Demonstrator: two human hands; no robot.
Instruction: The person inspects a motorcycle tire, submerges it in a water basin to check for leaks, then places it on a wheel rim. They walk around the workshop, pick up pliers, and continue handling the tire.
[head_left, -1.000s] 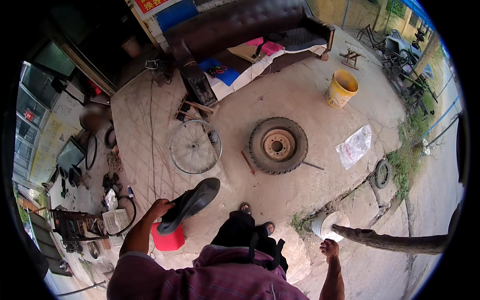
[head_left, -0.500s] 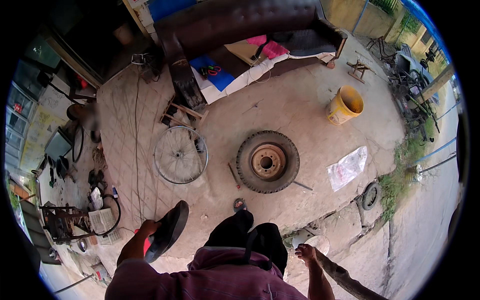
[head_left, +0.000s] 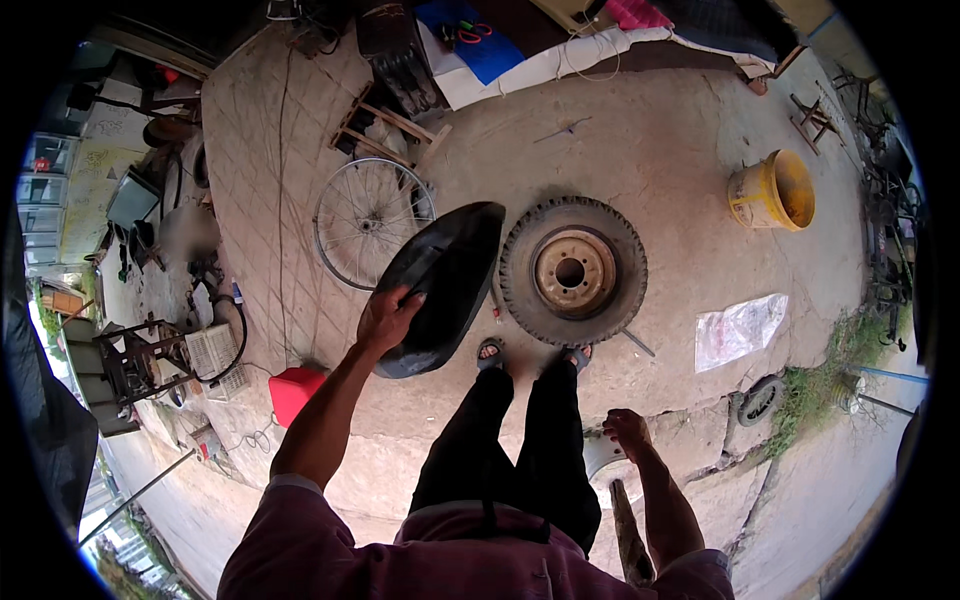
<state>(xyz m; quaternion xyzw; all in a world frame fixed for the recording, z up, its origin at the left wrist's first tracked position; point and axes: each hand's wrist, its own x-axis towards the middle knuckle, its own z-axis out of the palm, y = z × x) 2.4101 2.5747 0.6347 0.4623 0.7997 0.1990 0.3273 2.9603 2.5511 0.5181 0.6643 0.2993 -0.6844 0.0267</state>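
Note:
My left hand [head_left: 388,322] is closed on a wide, black, basin-like thing [head_left: 445,300], holding it tilted above the concrete. The thing covers part of the ground between a bare spoked bicycle wheel [head_left: 326,225] and a thick tyre on a rusty rim [head_left: 515,300]. That tyre lies flat just ahead of my sandalled feet [head_left: 490,352]. My right hand [head_left: 627,430] hangs at my right side, its fingers loosely bent and apart, with nothing seen in them. Below it are a pale round object [head_left: 598,455] and a rough wooden post [head_left: 628,540].
A yellow bucket [head_left: 750,195] and a crumpled plastic sheet [head_left: 740,330] lie to the right. A metal bar [head_left: 638,342] sticks out beside the tyre. Left are a red box [head_left: 293,393] and white crates [head_left: 215,352]. A small wooden stool frame [head_left: 385,125] and a sofa stand ahead.
My left hand has carried the black basin-like thing forward and right, uncovering the red box. Both feet now show beside the tyre. My right hand has moved forward a little.

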